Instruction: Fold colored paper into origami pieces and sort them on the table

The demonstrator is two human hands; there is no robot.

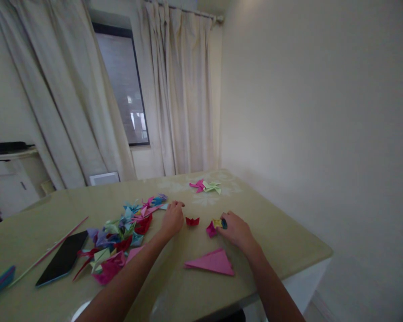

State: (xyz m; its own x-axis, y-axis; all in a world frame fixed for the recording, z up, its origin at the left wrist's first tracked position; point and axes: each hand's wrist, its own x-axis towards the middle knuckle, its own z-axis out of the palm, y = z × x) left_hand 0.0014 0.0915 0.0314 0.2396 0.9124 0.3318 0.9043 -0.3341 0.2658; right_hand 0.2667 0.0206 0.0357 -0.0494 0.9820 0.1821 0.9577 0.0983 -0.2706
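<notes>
The pale tabletop (pixel 282 250) has a pink pinwheel (pixel 199 185) and a green pinwheel (pixel 212 187) by its far right corner. Nearer the front edge lies a pink triangle (pixel 213 262), with a red piece (pixel 192 222) and small pink and yellow pieces (pixel 211 229) beyond. Toward the left side come a paper pile (pixel 123 243), a phone (pixel 63 258), a thin stick (pixel 58 243) and a blue strip (pixel 2 281).

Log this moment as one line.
left hand: near red folded paper | right hand: at yellow folded paper | pink triangle: on table
</notes>
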